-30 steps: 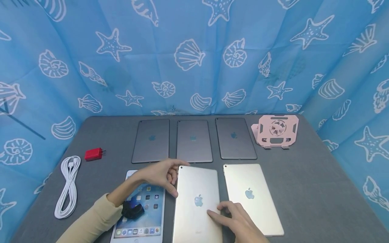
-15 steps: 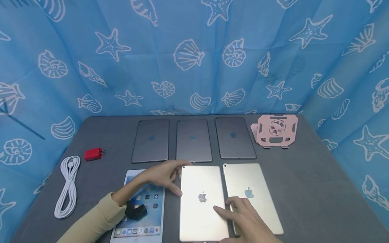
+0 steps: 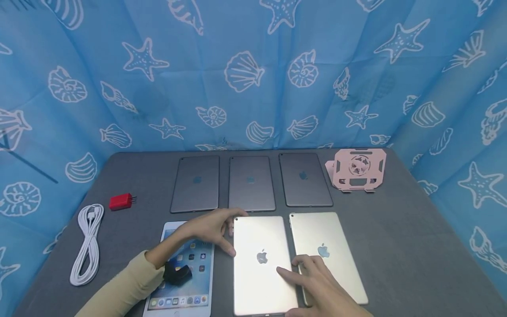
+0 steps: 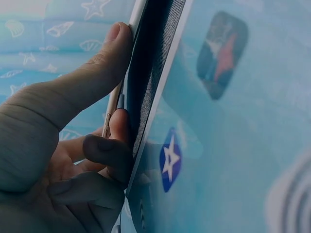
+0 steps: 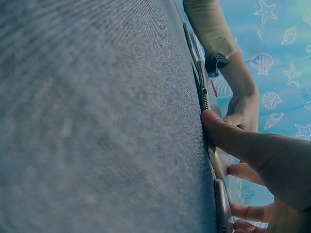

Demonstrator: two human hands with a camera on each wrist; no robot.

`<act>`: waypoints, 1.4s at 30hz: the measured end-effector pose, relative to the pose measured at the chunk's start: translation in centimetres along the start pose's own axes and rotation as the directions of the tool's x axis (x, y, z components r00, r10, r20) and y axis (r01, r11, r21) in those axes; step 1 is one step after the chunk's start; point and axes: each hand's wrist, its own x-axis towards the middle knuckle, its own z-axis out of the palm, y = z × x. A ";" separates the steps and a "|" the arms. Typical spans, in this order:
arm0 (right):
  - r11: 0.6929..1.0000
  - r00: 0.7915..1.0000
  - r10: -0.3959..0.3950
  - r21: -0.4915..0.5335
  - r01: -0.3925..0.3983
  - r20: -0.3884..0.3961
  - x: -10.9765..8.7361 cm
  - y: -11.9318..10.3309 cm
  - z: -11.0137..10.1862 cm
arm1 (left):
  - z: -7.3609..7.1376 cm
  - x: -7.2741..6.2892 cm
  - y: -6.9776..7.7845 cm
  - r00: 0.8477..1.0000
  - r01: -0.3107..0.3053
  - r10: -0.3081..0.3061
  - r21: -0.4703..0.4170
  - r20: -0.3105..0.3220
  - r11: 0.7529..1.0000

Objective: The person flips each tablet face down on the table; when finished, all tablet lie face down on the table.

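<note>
A silver tablet (image 3: pixel 259 281) lies back up at the front middle, its logo showing. My left hand (image 3: pixel 214 226) holds its upper left corner. In the left wrist view, the left thumb (image 4: pixel 109 56) meets the tablet's edge and the other fingers (image 4: pixel 104 150) are curled below it. My right hand (image 3: pixel 321 288) holds the lower right part, index fingertip on the back. In the right wrist view, the right thumb (image 5: pixel 216 128) is at the bottom edge beside the port. Other right fingers overlap a second, gold-toned tablet (image 3: pixel 336 237). A white tablet with a lit screen (image 3: pixel 190 293) lies under my left forearm.
Three dark grey tablets, left (image 3: pixel 196 185), middle (image 3: pixel 251 185) and right (image 3: pixel 305 180), lie in a back row. A pink stand (image 3: pixel 358 169) is at the back right. A red charger plug (image 3: pixel 120 201) and a coiled white cable (image 3: pixel 89 246) lie at the left.
The silver tablet has shifted right and up, and it lies straighter beside the gold-toned one. Both hands moved with it; the right hand slid right, its thumb coming to the bottom edge.
</note>
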 end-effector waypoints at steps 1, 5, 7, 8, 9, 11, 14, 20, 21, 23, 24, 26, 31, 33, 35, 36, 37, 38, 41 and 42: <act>1.000 1.000 0.000 0.002 0.000 0.000 0.0 0.0 0.0 | 0.0 0.0 0.0 1.000 0.002 -0.002 0.003 0.000 1.000; 1.000 1.000 -0.006 0.009 0.006 -0.009 0.0 0.0 0.3 | -0.1 0.1 -0.2 1.000 0.012 -0.012 0.004 0.010 1.000; 0.999 0.999 -0.032 -0.005 0.031 -0.035 -0.1 0.0 0.6 | -0.2 0.1 -0.2 1.000 0.018 -0.018 0.011 0.019 1.000; 0.999 0.998 -0.046 -0.009 0.045 -0.051 -0.1 0.0 0.7 | -0.3 0.1 -0.2 1.000 0.021 -0.021 0.014 0.022 1.000; 0.998 0.996 -0.059 -0.015 0.058 -0.066 -0.1 0.0 0.8 | -0.4 0.1 -0.2 0.999 0.025 -0.026 0.019 0.024 1.000; 0.998 0.995 -0.070 -0.014 0.069 -0.071 0.0 0.0 0.9 | -0.4 0.1 -0.2 0.999 0.036 -0.037 0.028 0.027 0.999; 0.999 0.999 -0.035 0.022 0.036 -0.024 0.1 -0.3 0.8 | -0.5 0.1 -0.2 0.999 0.038 -0.039 0.036 0.024 0.999; 0.996 0.998 0.028 0.078 -0.032 0.056 0.3 -0.6 0.5 | -0.3 0.4 -0.1 0.999 0.038 -0.039 0.039 0.012 0.999; 0.996 0.998 0.031 0.080 -0.035 0.059 0.3 -0.6 0.4 | -0.3 0.4 -0.1 0.999 0.038 -0.038 0.039 0.010 0.999; 0.996 0.998 0.032 0.079 -0.037 0.062 0.3 -0.6 0.4 | -0.3 0.4 0.1 0.999 0.041 -0.041 0.039 0.007 0.998; 0.996 0.998 0.033 0.077 -0.038 0.063 0.3 -0.6 0.4 | -0.3 0.4 0.1 0.999 0.042 -0.043 0.039 0.006 0.998; 0.996 0.998 0.032 0.075 -0.037 0.063 0.3 -0.7 0.3 | -0.3 0.4 0.2 0.999 0.047 -0.047 0.040 0.004 0.998; 0.997 0.998 0.021 0.076 -0.026 0.058 0.4 -1.2 0.4 | -0.2 0.0 0.1 0.999 0.044 -0.045 0.044 0.008 0.998; 0.997 0.999 0.001 0.071 -0.004 0.042 0.4 -1.4 0.5 | -0.2 -0.1 0.0 1.000 0.030 -0.030 0.052 0.006 0.998; 0.998 0.999 -0.031 0.060 0.029 0.019 0.5 -1.6 0.7 | -0.2 -0.3 -0.3 1.000 0.003 -0.003 0.059 0.001 0.998; 0.997 0.999 -0.047 0.059 0.046 0.009 0.5 -1.7 0.8 | -0.3 -0.4 -0.5 1.000 -0.016 0.016 0.065 -0.002 0.998; 0.996 0.997 -0.076 0.056 0.076 -0.014 0.6 -1.8 0.9 | -0.3 -0.6 -0.6 0.999 -0.031 0.032 0.065 -0.005 0.997; 0.993 0.994 -0.104 0.049 0.106 -0.034 0.6 -1.9 1.0 | -0.4 -0.8 -0.8 0.999 -0.053 0.054 0.067 -0.009 0.996; 0.987 0.986 -0.155 0.041 0.158 -0.053 0.8 -2.2 1.1 | -0.7 -1.6 -1.4 0.993 -0.116 0.117 0.062 -0.012 0.991; 0.986 0.986 -0.160 0.044 0.162 -0.046 0.8 -2.4 1.1 | -0.8 -1.9 -1.5 0.991 -0.131 0.132 0.062 -0.013 0.989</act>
